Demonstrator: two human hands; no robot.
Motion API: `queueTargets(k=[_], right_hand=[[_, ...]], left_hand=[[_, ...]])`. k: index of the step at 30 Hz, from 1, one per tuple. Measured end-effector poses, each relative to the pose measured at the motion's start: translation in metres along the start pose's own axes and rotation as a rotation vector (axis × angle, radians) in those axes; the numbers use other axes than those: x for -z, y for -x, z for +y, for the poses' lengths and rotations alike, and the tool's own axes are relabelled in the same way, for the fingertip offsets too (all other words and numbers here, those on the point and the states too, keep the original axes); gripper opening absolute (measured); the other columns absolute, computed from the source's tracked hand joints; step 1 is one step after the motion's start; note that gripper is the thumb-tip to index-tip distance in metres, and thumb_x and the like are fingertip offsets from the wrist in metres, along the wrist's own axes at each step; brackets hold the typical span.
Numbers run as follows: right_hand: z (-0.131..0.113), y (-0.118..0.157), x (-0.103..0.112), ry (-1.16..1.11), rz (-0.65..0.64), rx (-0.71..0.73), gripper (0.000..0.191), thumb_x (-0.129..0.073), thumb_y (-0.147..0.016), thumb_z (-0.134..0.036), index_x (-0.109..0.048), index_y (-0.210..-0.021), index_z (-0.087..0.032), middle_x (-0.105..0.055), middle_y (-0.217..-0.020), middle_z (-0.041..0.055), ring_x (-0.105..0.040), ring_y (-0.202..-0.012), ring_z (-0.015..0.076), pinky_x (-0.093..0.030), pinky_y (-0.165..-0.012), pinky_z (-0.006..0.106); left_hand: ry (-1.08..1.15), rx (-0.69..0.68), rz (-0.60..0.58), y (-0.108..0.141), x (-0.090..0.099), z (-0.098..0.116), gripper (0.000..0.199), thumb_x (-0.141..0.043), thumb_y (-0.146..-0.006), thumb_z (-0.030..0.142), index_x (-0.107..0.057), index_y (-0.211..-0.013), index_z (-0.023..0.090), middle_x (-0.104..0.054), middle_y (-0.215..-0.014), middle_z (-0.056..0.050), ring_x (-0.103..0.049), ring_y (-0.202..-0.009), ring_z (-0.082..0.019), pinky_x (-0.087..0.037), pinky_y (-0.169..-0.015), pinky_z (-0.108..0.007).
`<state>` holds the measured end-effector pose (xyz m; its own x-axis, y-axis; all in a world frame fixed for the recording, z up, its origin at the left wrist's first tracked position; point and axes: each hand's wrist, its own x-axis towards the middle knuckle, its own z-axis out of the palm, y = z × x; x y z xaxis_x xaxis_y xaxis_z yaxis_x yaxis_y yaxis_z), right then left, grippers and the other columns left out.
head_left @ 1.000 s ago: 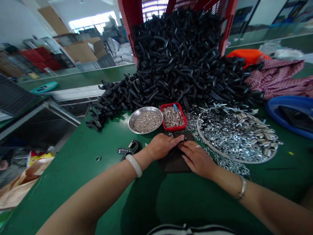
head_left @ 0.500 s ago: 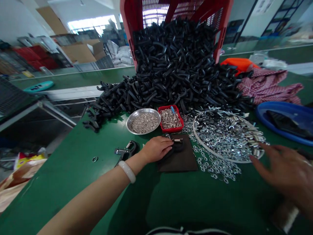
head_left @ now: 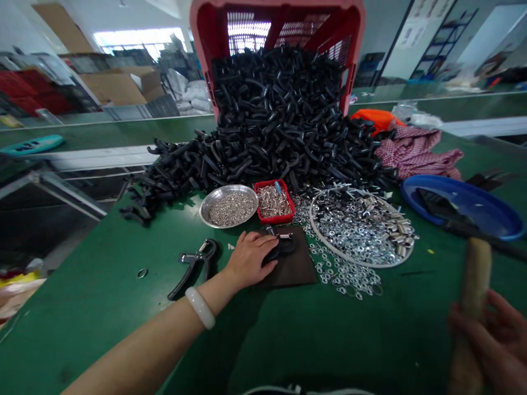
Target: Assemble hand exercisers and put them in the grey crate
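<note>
The person's left hand [head_left: 250, 259] is lying over a black curved-handle grip with a silver coil spring [head_left: 285, 247], its fingers and thumb closing around one side of it. That grip is lying on a dark brown flat square pad [head_left: 303, 260] on the green smooth-topped table [head_left: 329, 340], its spring facing away from the person. A white smooth round bangle [head_left: 200, 308] is circling the left wrist. The right hand [head_left: 500, 343] is showing blurred at the lower right, its fingers wrapping around a light brown wooden bar [head_left: 475, 274], which is standing roughly upright.

Left of the pad, a second black grip with a silver spring [head_left: 209, 258] is lying near the left forearm, and a small silver metal ring [head_left: 142, 273] is lying farther left. Beyond the pad, a round silver metal bowl [head_left: 203, 214] is holding tiny metal pieces, and just beside it a red square plastic tray [head_left: 282, 220] is holding silver metal pins. To the right, a heap of shiny silver metal parts [head_left: 354, 230] is filling a pale-rimmed round tray [head_left: 381, 266] and spilling beside it. A blue round plastic dish [head_left: 504, 219] is sitting farther right. Behind, a large pile of black curved handles [head_left: 280, 126] is spreading from a red plastic crate [head_left: 353, 60].
</note>
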<state>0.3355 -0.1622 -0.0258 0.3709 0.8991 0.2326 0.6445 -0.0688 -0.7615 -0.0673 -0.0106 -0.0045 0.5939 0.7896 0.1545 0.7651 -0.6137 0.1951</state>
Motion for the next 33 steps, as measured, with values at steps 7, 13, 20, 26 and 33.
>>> queueTargets(k=[7, 13, 20, 26, 33], right_hand=[[-0.088, -0.013, -0.068, 0.189, -0.295, 0.508, 0.054, -0.045, -0.085, -0.028, -0.029, -0.136, -0.034, -0.064, -0.103, 0.0048, -0.064, -0.076, 0.0181, -0.056, -0.065, 0.029], [-0.091, -0.050, -0.070, 0.491, -0.487, 0.722, 0.052, -0.038, -0.087, -0.027, -0.028, -0.137, -0.032, -0.066, -0.099, 0.0035, -0.065, -0.075, 0.0187, -0.055, -0.064, 0.031], [-0.106, -0.048, -0.066, 0.459, -0.272, 0.804, 0.062, -0.042, -0.086, -0.022, -0.014, -0.141, -0.032, -0.063, -0.109, 0.0047, -0.064, -0.084, 0.0198, -0.056, -0.068, 0.030], [-0.109, -0.050, -0.064, 0.422, -0.353, 0.768, 0.056, -0.043, -0.087, -0.024, -0.023, -0.139, -0.031, -0.059, -0.117, 0.0023, -0.063, -0.091, 0.0194, -0.055, -0.075, 0.031], [-0.101, -0.050, -0.068, 0.445, -0.492, 0.780, 0.054, -0.038, -0.088, -0.024, -0.023, -0.139, -0.031, -0.065, -0.104, 0.0020, -0.066, -0.081, 0.0188, -0.057, -0.066, 0.031]], left_hand=[[0.078, -0.038, -0.002, -0.002, -0.003, -0.008, 0.048, -0.053, -0.075, 0.034, -0.049, -0.121, 0.022, -0.053, -0.125, -0.004, -0.046, -0.107, -0.023, -0.037, -0.091, -0.039], [0.078, -0.021, -0.031, -0.003, 0.000, -0.010, 0.048, -0.053, -0.075, 0.035, -0.050, -0.121, 0.023, -0.052, -0.126, -0.002, -0.045, -0.108, -0.024, -0.038, -0.089, -0.039], [0.088, -0.017, -0.044, -0.005, -0.001, -0.012, 0.048, -0.054, -0.074, 0.036, -0.049, -0.121, 0.024, -0.051, -0.127, -0.001, -0.045, -0.108, -0.024, -0.038, -0.088, -0.040], [0.095, -0.019, -0.031, -0.006, -0.001, -0.012, 0.048, -0.055, -0.073, 0.036, -0.050, -0.120, 0.023, -0.053, -0.126, -0.001, -0.046, -0.107, -0.023, -0.039, -0.088, -0.039], [0.085, -0.037, -0.039, -0.007, -0.001, -0.013, 0.049, -0.056, -0.073, 0.035, -0.050, -0.120, 0.023, -0.053, -0.125, -0.003, -0.047, -0.107, -0.023, -0.039, -0.089, -0.039]])
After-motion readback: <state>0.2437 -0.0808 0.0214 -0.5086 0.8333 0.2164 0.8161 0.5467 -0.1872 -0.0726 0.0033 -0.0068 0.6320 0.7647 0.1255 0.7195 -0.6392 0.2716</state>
